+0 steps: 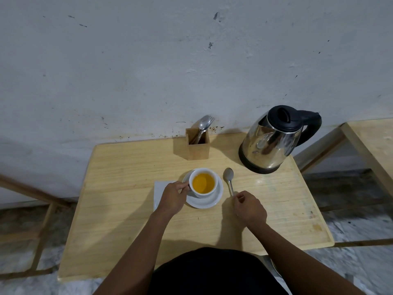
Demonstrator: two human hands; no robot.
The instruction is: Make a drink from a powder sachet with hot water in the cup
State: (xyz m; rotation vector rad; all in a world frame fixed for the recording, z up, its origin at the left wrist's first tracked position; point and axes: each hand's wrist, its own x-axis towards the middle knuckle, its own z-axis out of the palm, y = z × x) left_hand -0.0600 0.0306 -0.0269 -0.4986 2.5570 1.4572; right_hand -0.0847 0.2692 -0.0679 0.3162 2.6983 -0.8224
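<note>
A white cup (214,188) full of orange drink stands on a white saucer (209,202) in the middle of the wooden table (127,209). My left hand (172,199) grips the cup's handle on its left side. To the right of the saucer, a metal spoon (228,177) has its bowl near or on the table. My right hand (249,207) pinches the end of its handle. A steel electric kettle (274,141) with a black lid stands at the back right. No sachet shows.
A wooden holder (197,145) with a spoon and a fork stands at the table's back, near the wall. A white napkin (159,190) lies left of the saucer, partly under my left hand. Another wooden table (374,143) is on the right.
</note>
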